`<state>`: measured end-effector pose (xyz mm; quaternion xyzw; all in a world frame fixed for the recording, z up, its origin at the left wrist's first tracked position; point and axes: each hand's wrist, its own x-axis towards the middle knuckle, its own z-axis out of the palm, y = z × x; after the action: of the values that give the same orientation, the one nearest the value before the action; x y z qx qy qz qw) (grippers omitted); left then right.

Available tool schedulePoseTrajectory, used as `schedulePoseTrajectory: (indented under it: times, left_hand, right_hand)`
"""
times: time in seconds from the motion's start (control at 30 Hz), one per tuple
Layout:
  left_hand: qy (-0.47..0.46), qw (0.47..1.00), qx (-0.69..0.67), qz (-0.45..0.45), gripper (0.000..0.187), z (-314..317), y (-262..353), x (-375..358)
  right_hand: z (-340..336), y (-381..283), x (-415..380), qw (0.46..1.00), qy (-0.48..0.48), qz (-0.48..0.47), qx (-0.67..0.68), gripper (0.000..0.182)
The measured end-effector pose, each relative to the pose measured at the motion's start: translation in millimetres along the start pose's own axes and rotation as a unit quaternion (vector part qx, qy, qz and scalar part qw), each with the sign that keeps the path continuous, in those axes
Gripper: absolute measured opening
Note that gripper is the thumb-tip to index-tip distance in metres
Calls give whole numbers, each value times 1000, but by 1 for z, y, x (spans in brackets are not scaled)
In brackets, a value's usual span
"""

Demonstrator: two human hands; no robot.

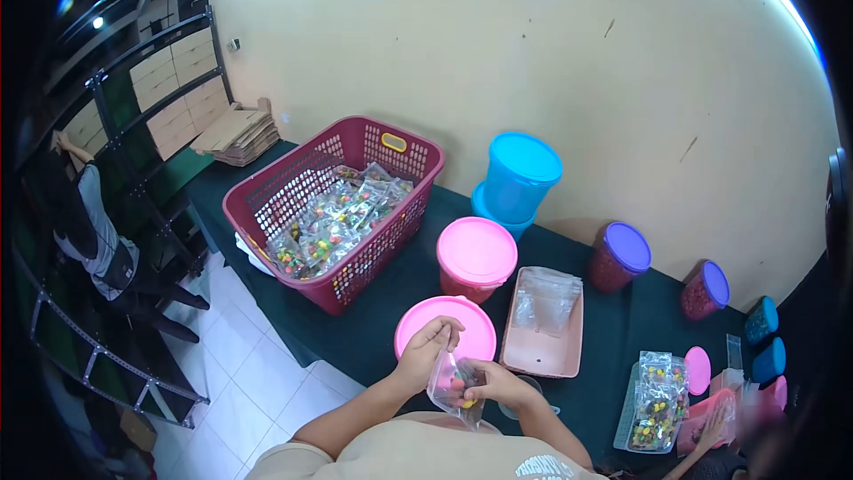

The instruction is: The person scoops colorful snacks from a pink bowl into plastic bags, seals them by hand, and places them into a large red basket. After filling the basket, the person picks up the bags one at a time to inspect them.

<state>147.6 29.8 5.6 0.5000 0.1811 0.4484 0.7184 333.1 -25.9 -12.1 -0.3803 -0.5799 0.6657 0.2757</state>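
A small clear plastic bag [447, 382] with colourful round pieces inside hangs in front of my chest. My left hand [426, 354] pinches its top edge, fingers closed. Lower on the opposite side, my right hand [499, 386] is closed on the same bag. Just behind my hands is a round pink lid [471, 318] on a container, partly covered by my left hand. To its right stands a pale pink tray [544, 357] with a stack of flat clear bags [547, 299] at its far end.
A maroon basket [333, 292] full of packed bags stands on the dark green table [395, 277]. Behind are a pink-lidded tub [477, 252], blue tubs [522, 173] and purple-lidded tubs [625, 253]. A co-worker's hand [713, 427] is at right; another person [93, 222] stands left by shelves.
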Motion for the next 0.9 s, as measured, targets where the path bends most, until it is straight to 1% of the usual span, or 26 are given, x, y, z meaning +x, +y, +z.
schedulePoseTrajectory:
  times: [0.03, 0.1, 0.13, 0.17, 0.23, 0.27, 0.3, 0.37, 0.4, 0.43, 0.5, 0.53, 0.57, 0.63, 0.67, 0.7, 0.73, 0.77, 0.8, 0.83, 0.9]
  left_hand:
    - [4, 1000, 0, -3, 24, -4, 4, -2]
    - [53, 997, -47, 15, 27, -10, 12, -3]
    - [65, 997, -29, 42, 38, -19, 16, -2]
    - [68, 997, -28, 39, 38, -27, 22, -2]
    - [112, 992, -55, 34, 47, -40, 36, -10]
    - [107, 993, -46, -9, 55, -49, 42, -17]
    - [107, 993, -46, -8, 55, -61, 41, -23]
    - [25, 999, 9, -41, 60, -90, 42, -29]
    - [2, 999, 30, -41, 60, -92, 60, -30]
    - [1, 999, 33, -40, 60, -107, 71, -25]
    - [-66, 980, 154, -104, 58, -138, 91, -24]
    - [-71, 980, 147, -114, 57, -145, 112, -19]
    - [-60, 983, 132, -116, 55, -154, 131, -10]
    - [9, 975, 156, -159, 51, -176, 169, 13]
    - [11, 969, 211, -129, 48, -191, 185, 27]
    - [35, 960, 242, -140, 45, -205, 201, 40]
    - [20, 971, 213, -107, 39, -228, 205, 54]
    - [47, 961, 251, -103, 33, -241, 217, 67]
    - [72, 944, 306, -101, 29, -252, 228, 78]
    - [80, 943, 304, -112, 28, -273, 230, 93]
    - [67, 941, 299, -147, 24, -315, 233, 117]
  right_hand:
    - [4, -1, 5, 1000, -3, 2, 4, 58]
    - [12, -6, 16, 998, -12, 59, -5, 51]
    - [19, -12, 20, 999, 4, 45, 0, 48]
    - [22, -16, 29, 999, 1, 46, 3, 48]
    - [31, -19, 44, 991, 86, 31, 99, 44]
    - [34, -13, 56, 984, 119, -24, 133, 39]
    - [37, -19, 65, 975, 144, -28, 165, 43]
    - [45, -23, 94, 954, 224, -87, 181, 41]
    - [48, -36, 103, 957, 264, -43, 113, 40]
    - [50, -47, 120, 957, 263, -46, 115, 40]
    - [63, -65, 154, 933, 318, -164, -22, 41]
    - [69, -83, 172, 934, 320, -153, -30, 42]
    - [72, -103, 192, 935, 322, -142, -37, 44]
    - [81, -143, 236, 919, 342, -186, -61, 48]
    - [78, -145, 267, 919, 328, -219, -4, 51]
    - [69, -146, 296, 912, 315, -257, 50, 53]
    - [62, -159, 310, 941, 282, -175, 69, 54]
    - [56, -168, 321, 961, 246, -93, 88, 56]
    - [58, -166, 343, 945, 215, -206, 134, 60]
    - [51, -167, 354, 960, 162, -168, 152, 59]
    - [47, -162, 369, 973, 135, -149, 109, 51]
